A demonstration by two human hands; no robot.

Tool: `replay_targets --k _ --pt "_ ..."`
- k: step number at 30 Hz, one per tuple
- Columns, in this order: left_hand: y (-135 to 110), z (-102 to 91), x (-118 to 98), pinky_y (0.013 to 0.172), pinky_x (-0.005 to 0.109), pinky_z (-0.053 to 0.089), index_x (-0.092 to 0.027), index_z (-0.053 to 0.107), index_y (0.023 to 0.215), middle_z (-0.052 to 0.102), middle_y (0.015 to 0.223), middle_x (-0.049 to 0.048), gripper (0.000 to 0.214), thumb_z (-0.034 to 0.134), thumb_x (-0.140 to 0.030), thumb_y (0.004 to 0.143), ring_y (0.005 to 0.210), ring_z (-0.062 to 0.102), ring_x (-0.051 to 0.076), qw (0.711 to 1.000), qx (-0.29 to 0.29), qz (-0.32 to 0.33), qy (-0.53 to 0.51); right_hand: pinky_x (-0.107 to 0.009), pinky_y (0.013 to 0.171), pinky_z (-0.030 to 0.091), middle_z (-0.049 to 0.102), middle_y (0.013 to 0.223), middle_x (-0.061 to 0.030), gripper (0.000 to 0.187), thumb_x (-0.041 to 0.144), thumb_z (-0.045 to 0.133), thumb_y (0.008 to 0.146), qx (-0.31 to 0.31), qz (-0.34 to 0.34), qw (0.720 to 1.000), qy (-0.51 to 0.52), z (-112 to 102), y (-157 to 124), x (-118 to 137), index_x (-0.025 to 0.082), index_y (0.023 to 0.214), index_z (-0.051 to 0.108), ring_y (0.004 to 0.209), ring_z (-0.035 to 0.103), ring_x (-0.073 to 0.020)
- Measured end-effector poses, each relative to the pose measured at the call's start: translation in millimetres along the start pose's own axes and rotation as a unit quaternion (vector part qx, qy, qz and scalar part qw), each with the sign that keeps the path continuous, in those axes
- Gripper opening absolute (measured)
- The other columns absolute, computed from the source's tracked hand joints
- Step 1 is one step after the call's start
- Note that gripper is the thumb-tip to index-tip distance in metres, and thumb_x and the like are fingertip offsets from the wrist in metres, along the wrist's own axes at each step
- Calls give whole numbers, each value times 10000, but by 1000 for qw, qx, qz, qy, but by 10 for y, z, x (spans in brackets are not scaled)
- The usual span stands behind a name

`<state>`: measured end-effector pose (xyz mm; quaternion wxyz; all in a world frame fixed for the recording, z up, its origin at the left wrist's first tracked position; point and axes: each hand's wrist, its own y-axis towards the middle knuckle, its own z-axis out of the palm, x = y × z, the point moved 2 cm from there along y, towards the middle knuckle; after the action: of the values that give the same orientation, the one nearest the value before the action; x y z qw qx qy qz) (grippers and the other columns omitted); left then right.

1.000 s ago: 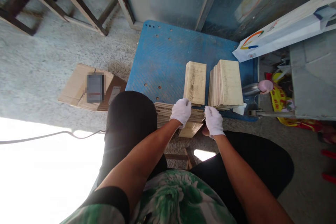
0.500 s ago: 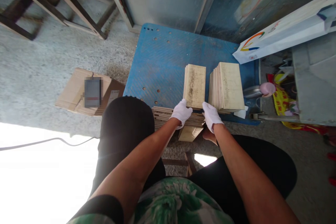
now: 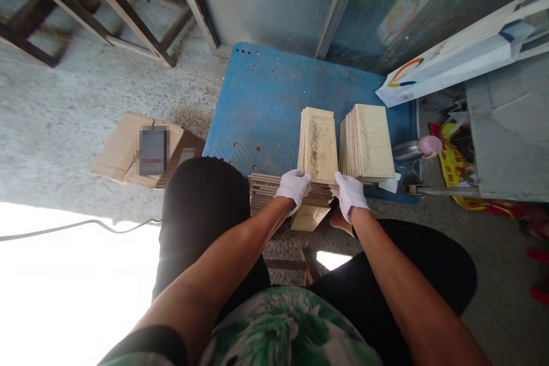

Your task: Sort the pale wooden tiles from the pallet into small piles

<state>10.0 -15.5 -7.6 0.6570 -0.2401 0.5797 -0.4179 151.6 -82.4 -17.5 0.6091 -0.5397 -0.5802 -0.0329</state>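
My left hand (image 3: 294,187) and my right hand (image 3: 349,191), both in white gloves, pinch the near corners of a pale thin wooden board (image 3: 321,146) with dark speckles. That board is uppermost on the left of two stacks, its near end sticking out past the boards under it. To the right stands a taller stack of similar boards (image 3: 373,140). Below my hands, more boards (image 3: 263,191) lie piled crosswise at the near edge of the blue platform (image 3: 266,108), with one pale board (image 3: 306,219) showing underneath. My fingertips under the held board are hidden.
A white paper bag (image 3: 450,63) and a metal flask with a pink lid (image 3: 412,150) are on the right. A grey metal surface (image 3: 497,137) stands beyond them. On the left floor lies a cardboard box (image 3: 115,146). Metal-framed panels (image 3: 266,0) stand behind the platform.
The speckled board has slid slightly toward me, and both hands have moved back a little with it. The view has shifted slightly.
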Motion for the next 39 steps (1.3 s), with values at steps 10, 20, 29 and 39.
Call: replay_targets --k 10,20,29,39 --pt "-346 -81 -200 542 225 474 -150 533 799 589 649 -7 282 780 -270 737 531 588 98 997 63 -39 -13 -220 578 563 680 685 -25 22 175 625 861 103 117 979 132 -171 -455 276 176 882 625 599 654 -125" --pt "-318 -135 -401 693 296 517 -137 625 876 693 871 98 422 824 -436 654 713 654 172 973 229 -27 1 -216 698 544 706 865 -28 299 375 791 708 158 -18 978 137 -381 -820 374 181 904 678 726 662 -127" --pt "-274 -183 -721 747 266 529 -127 634 904 695 871 75 119 684 -151 799 721 657 128 969 212 58 -112 -306 704 550 712 899 -48 374 463 762 717 265 10 964 31 -426 -1092 319 197 966 673 788 681 -192" --pt "-377 -78 -320 692 256 510 -102 666 873 692 796 42 334 832 -184 594 691 624 127 960 240 127 63 -256 613 533 704 1004 -74 564 427 757 708 78 -145 972 -168 -682 -627 545 186 1203 636 792 657 -172"
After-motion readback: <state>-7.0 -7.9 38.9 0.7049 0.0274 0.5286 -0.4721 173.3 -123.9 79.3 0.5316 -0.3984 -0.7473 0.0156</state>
